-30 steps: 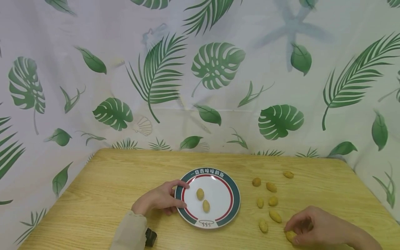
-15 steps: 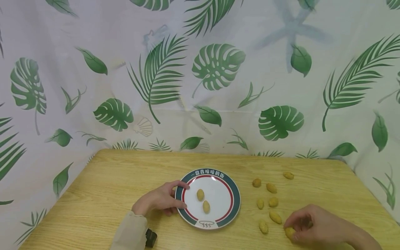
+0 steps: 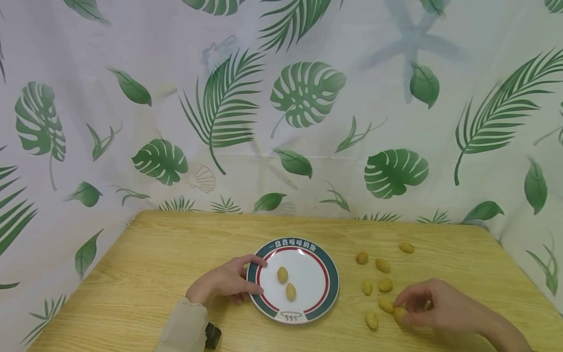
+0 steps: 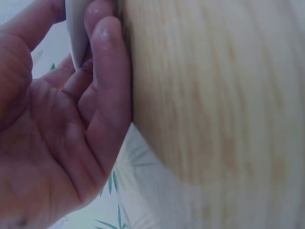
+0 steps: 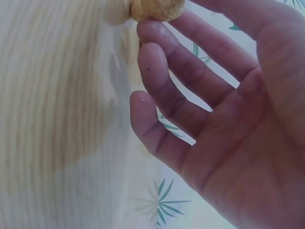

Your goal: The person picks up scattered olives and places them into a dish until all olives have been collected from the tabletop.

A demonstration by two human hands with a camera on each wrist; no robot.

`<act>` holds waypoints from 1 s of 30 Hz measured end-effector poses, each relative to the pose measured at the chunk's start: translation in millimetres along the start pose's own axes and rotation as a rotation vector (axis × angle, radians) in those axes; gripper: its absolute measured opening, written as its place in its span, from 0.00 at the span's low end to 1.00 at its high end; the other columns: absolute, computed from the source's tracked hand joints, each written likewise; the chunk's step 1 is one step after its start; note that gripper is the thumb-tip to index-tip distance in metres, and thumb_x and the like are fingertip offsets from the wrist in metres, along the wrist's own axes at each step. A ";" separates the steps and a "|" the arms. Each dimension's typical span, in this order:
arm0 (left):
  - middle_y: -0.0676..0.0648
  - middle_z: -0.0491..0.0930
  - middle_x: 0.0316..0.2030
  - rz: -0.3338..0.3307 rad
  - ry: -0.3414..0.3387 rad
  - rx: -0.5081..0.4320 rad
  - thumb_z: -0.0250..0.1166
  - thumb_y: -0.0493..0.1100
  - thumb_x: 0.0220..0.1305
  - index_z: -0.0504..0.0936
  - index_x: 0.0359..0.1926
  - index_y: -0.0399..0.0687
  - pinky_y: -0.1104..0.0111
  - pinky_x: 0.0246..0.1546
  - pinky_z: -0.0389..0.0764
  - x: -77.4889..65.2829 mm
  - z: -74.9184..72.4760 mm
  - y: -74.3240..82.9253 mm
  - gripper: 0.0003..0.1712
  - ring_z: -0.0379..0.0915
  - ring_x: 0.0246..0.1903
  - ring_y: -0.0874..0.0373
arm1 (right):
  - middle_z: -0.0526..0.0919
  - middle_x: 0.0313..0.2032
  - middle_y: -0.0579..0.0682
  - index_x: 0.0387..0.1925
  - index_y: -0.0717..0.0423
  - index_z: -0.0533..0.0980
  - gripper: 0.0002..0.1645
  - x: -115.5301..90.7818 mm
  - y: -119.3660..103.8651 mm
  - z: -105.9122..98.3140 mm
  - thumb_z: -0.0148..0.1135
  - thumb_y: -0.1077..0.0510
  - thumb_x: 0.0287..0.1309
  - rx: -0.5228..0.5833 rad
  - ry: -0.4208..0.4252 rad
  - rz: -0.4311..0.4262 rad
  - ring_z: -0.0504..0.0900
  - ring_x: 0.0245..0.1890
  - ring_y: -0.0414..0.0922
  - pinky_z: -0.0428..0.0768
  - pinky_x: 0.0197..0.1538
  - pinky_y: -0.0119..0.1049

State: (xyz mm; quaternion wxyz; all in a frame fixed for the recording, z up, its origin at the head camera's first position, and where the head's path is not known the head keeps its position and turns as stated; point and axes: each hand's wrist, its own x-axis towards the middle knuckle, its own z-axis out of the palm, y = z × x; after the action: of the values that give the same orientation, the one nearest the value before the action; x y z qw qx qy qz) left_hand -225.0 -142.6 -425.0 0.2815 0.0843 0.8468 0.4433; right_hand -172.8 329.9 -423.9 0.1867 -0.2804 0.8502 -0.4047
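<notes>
From my end, the right hand (image 3: pixel 444 307) has thumb and fingertips closed round a yellow piece (image 3: pixel 400 315) at the right of the counter (image 3: pixel 176 254), its other fingers loosely bent. I cannot tell whether the held piece is off the wood. It touches, or nearly touches, a neighbour (image 3: pixel 385 306), and that worries me most: a sideways sweep could send the neighbour rolling, as both look rounded, or twist the held piece out of a grip that seems to sit only at the fingertips. Six more loose pieces (image 3: pixel 383 265) lie to the left and beyond, so I judge a low path to the plate (image 3: pixel 333 278) would risk scattering the nearest.

My left hand (image 3: pixel 222 279) grips the plate's left rim, thumb and one finger over the top, other fingers tucked below; how firmly, I cannot tell. Two pieces (image 3: pixel 282 275) lie close together on the white middle. If the fingers beneath push up, the plate may tilt and those could roll; a piece dropped from high might bounce into them.
</notes>
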 end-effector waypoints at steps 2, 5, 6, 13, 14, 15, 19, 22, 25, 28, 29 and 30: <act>0.47 0.82 0.33 -0.001 0.000 0.000 0.74 0.44 0.62 0.73 0.64 0.59 0.67 0.26 0.81 0.1 0.1 -0.1 0.31 0.77 0.26 0.57 | 0.83 0.31 0.35 0.46 0.53 0.84 0.09 1.4 -1.1 0.3 0.67 0.59 0.65 -0.010 0.015 -0.009 0.79 0.30 0.30 0.78 0.31 0.31; 0.48 0.82 0.32 -0.003 0.002 0.002 0.74 0.44 0.62 0.73 0.64 0.59 0.67 0.26 0.81 -0.6 0.1 0.0 0.32 0.77 0.25 0.57 | 0.83 0.30 0.34 0.46 0.52 0.84 0.09 3.5 -3.0 0.9 0.68 0.59 0.65 -0.037 0.044 -0.029 0.78 0.29 0.30 0.78 0.30 0.31; 0.48 0.82 0.32 -0.004 0.002 0.003 0.74 0.44 0.62 0.73 0.64 0.59 0.67 0.26 0.81 -0.5 0.3 -0.1 0.31 0.77 0.25 0.57 | 0.83 0.30 0.34 0.46 0.52 0.84 0.09 4.3 -3.6 1.0 0.68 0.59 0.65 -0.044 0.053 -0.036 0.78 0.29 0.30 0.78 0.30 0.31; 0.48 0.82 0.32 -0.004 0.002 0.007 0.74 0.44 0.62 0.73 0.65 0.60 0.67 0.26 0.81 -1.0 0.8 0.4 0.32 0.77 0.26 0.57 | 0.85 0.32 0.34 0.46 0.51 0.84 0.09 10.8 -10.4 1.5 0.69 0.59 0.64 -0.104 0.135 -0.076 0.79 0.31 0.29 0.79 0.30 0.31; 0.48 0.82 0.32 -0.005 0.001 0.007 0.74 0.44 0.62 0.73 0.65 0.60 0.67 0.26 0.81 -0.9 0.9 0.5 0.32 0.77 0.26 0.57 | 0.85 0.32 0.35 0.46 0.51 0.84 0.09 12.0 -11.6 1.5 0.69 0.59 0.64 -0.113 0.147 -0.082 0.79 0.31 0.29 0.79 0.30 0.31; 0.48 0.82 0.32 -0.006 0.001 0.004 0.74 0.44 0.62 0.73 0.64 0.60 0.67 0.26 0.81 -0.8 0.9 0.7 0.32 0.77 0.26 0.57 | 0.85 0.32 0.35 0.46 0.52 0.84 0.09 13.1 -13.1 1.4 0.69 0.59 0.64 -0.119 0.157 -0.084 0.79 0.31 0.29 0.79 0.30 0.31; 0.48 0.82 0.33 -0.006 0.004 0.000 0.74 0.44 0.62 0.74 0.64 0.60 0.67 0.27 0.81 0.0 0.8 0.7 0.31 0.77 0.26 0.57 | 0.85 0.33 0.34 0.46 0.51 0.85 0.09 19.5 -19.1 1.2 0.69 0.57 0.64 -0.158 0.198 -0.076 0.79 0.31 0.29 0.79 0.31 0.30; 0.48 0.82 0.32 -0.003 0.005 -0.001 0.74 0.44 0.62 0.73 0.64 0.60 0.67 0.27 0.81 -0.2 0.1 0.8 0.31 0.78 0.26 0.57 | 0.85 0.33 0.34 0.46 0.50 0.85 0.09 25.7 -24.0 1.6 0.69 0.56 0.64 -0.178 0.230 -0.067 0.79 0.32 0.29 0.79 0.31 0.31; 0.48 0.82 0.32 0.001 0.005 -0.002 0.74 0.44 0.62 0.73 0.64 0.60 0.68 0.27 0.81 -0.4 -0.2 0.7 0.31 0.78 0.26 0.57 | 0.85 0.33 0.35 0.47 0.51 0.85 0.10 32.1 -29.0 1.5 0.70 0.55 0.64 -0.188 0.253 -0.057 0.79 0.32 0.29 0.79 0.31 0.31; 0.48 0.82 0.32 0.004 0.003 -0.005 0.74 0.44 0.62 0.73 0.64 0.59 0.68 0.26 0.80 -0.8 0.2 0.8 0.31 0.77 0.26 0.57 | 0.85 0.33 0.36 0.47 0.50 0.85 0.11 37.2 -34.3 1.9 0.70 0.54 0.64 -0.194 0.271 -0.044 0.79 0.32 0.29 0.79 0.32 0.31; 0.48 0.82 0.32 0.005 0.003 -0.004 0.74 0.44 0.62 0.73 0.64 0.59 0.68 0.26 0.80 -0.9 0.3 0.9 0.31 0.77 0.25 0.57 | 0.85 0.33 0.36 0.47 0.50 0.85 0.11 38.9 -35.9 2.3 0.70 0.54 0.64 -0.201 0.279 -0.041 0.79 0.33 0.29 0.79 0.32 0.31; 0.48 0.82 0.32 0.006 0.003 -0.005 0.74 0.44 0.62 0.73 0.64 0.59 0.68 0.26 0.80 -1.0 0.3 0.8 0.31 0.77 0.25 0.57 | 0.85 0.33 0.36 0.47 0.49 0.85 0.11 40.6 -37.4 3.0 0.70 0.53 0.64 -0.207 0.289 -0.039 0.79 0.33 0.29 0.80 0.33 0.31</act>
State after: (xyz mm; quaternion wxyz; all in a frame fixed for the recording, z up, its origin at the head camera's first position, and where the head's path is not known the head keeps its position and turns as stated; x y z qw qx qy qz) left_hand -224.1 -142.4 -424.1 0.2791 0.0854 0.8460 0.4463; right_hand -190.3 283.4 -399.8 0.0249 -0.2536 0.8996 -0.3546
